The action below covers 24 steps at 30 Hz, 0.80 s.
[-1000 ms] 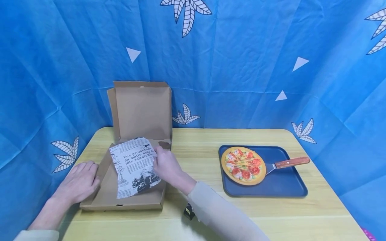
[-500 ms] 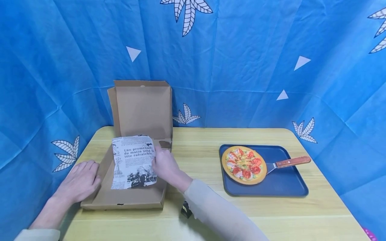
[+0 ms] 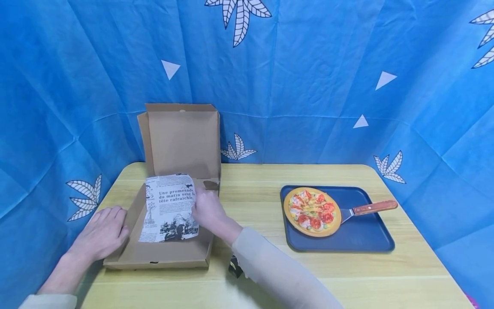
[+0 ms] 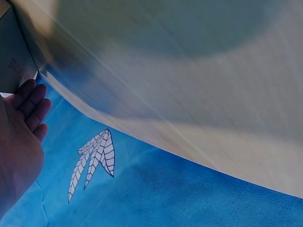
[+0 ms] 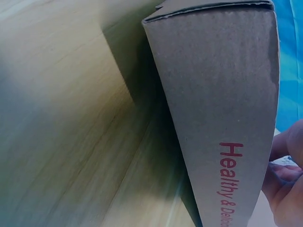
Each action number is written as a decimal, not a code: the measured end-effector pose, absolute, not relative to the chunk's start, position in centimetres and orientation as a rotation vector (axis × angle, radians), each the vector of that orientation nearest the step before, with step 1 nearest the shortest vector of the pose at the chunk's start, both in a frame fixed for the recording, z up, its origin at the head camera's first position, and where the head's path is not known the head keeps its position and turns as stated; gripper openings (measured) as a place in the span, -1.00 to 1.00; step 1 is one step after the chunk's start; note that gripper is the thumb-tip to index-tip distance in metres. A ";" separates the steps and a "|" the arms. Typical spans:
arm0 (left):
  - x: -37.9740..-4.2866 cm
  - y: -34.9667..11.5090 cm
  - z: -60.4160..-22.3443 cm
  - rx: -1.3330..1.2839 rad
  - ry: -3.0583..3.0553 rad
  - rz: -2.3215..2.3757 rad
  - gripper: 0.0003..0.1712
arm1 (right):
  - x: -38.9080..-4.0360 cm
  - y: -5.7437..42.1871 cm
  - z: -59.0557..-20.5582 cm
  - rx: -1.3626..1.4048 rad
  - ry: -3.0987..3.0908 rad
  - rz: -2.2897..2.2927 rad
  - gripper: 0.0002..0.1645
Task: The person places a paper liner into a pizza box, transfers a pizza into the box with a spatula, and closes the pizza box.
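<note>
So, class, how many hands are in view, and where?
2: left hand at the left side of the pizza box; right hand pinching the printed paper at its right edge.

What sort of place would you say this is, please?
Probably a small staged set rather than a working kitchen: a printed blue cloth hangs around a table, on which an open box and a tray bearing a pizza are set apart.
</note>
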<state>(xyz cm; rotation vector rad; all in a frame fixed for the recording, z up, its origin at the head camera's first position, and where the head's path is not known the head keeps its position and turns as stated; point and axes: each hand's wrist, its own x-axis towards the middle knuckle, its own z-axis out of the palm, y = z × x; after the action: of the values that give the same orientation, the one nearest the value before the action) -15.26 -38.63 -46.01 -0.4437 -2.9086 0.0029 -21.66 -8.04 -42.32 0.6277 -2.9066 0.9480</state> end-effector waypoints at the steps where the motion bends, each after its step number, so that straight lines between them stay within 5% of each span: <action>1: -15.3 -38.6 -46.0 -0.444 -2.910 0.000 -0.62 | -21.7 -8.1 -42.3 0.621 -2.918 0.957 -0.49; 9: -15.2 -38.5 -46.1 -0.438 -2.921 -0.004 -0.61 | -21.9 -8.8 -42.3 0.610 -2.992 0.834 -0.47; 18: -15.4 -38.6 -46.2 -0.466 -2.889 0.004 -0.62 | -22.3 -9.2 -42.7 0.669 -3.047 0.827 -0.83; 24: -15.4 -38.7 -46.3 -0.475 -2.861 -0.002 -0.64 | -22.2 -9.5 -42.8 0.620 -3.106 0.776 -0.77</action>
<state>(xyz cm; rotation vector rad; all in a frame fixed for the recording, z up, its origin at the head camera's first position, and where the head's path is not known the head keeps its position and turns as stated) -15.42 -38.72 -46.28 -0.4751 -2.8609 -0.0018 -22.22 -9.49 -42.84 0.6199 -3.1064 0.7760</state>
